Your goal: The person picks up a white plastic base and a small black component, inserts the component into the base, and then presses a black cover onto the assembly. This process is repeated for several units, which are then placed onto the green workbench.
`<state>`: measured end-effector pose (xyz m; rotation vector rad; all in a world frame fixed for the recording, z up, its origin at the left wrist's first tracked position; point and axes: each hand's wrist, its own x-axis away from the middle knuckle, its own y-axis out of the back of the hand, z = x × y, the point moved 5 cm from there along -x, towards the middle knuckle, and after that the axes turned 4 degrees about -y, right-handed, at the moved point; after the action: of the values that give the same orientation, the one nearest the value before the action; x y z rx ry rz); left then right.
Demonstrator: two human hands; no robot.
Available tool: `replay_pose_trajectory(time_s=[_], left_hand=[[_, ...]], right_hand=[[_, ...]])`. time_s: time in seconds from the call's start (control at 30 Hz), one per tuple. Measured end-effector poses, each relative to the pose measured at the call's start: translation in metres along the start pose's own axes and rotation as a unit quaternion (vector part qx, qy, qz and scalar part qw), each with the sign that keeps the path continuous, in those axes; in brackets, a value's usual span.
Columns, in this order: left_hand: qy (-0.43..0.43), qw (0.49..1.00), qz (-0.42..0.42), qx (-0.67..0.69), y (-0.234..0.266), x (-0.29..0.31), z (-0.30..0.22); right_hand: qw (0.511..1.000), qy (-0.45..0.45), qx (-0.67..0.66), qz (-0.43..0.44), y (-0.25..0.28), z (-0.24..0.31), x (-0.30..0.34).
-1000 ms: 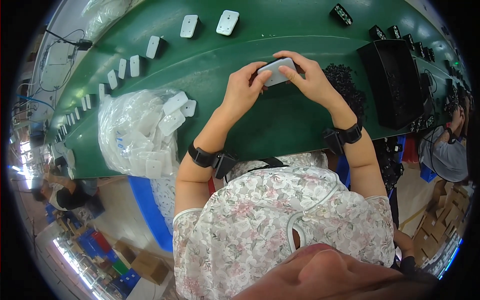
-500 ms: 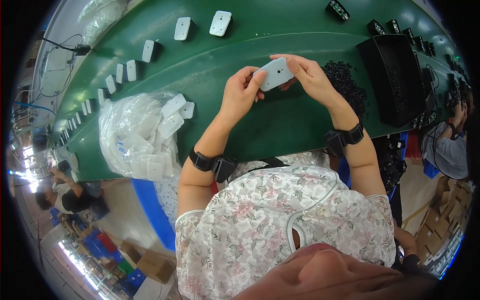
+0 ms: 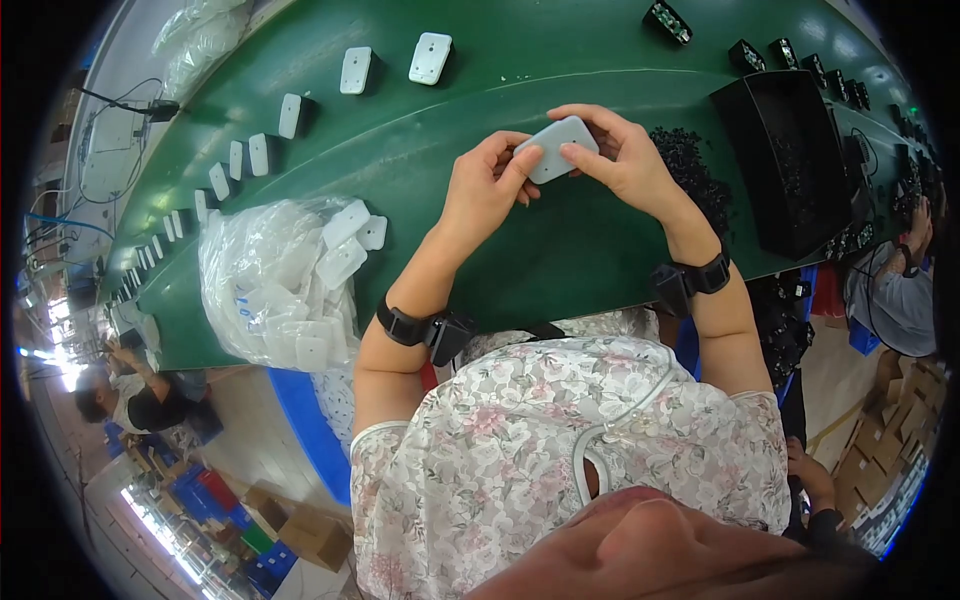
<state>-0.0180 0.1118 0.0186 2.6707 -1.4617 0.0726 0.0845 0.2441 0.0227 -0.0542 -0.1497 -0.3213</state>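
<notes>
Between both hands I hold a white plastic cover (image 3: 563,137), a rounded rectangle with small holes, above the green work surface. My left hand (image 3: 492,180) pinches its left end, thumb on top and fingers beneath. My right hand (image 3: 617,155) grips the right side, its thumb lying on the upper face. What lies under the cover is hidden. To the right of my right hand is a heap of small black parts (image 3: 690,170). Left of my left forearm, several loose white covers (image 3: 345,240) lie at the mouth of a clear plastic bag (image 3: 275,285).
Several white-topped black cases (image 3: 430,58) stand in a curving row along the far left. A large black box (image 3: 785,160) stands at the right, with open black cases holding circuit boards (image 3: 668,22) beyond. Co-workers sit at both sides. A blue bin (image 3: 305,420) is below the table edge.
My right thumb has moved from the cover's edge onto its upper face. The cover has shifted slightly right. The row of cases has shifted a little left and nearer in view.
</notes>
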Motion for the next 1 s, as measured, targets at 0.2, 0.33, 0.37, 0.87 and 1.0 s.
replay_pose_trajectory(time_s=[0.2,0.33,0.37,0.87,1.0], left_hand=[[-0.007,0.999,0.041,0.036,-0.003,-0.033,-0.001],[-0.041,0.998,-0.045,-0.025,0.02,-0.096,0.02],[-0.042,0.997,-0.065,-0.027,0.027,-0.111,0.023],[0.106,0.986,-0.02,-0.127,0.057,-0.16,0.034],[0.085,0.973,-0.033,-0.213,0.056,-0.165,0.03]], right_hand=[[0.995,0.048,0.069,-0.06,0.023,0.003,-0.007],[0.964,0.105,0.08,-0.233,0.072,0.023,0.0],[0.95,0.104,0.096,-0.277,0.084,0.027,0.005],[0.718,-0.003,0.578,-0.388,0.12,-0.001,0.079],[0.72,0.016,0.586,-0.371,0.122,-0.015,0.072]])
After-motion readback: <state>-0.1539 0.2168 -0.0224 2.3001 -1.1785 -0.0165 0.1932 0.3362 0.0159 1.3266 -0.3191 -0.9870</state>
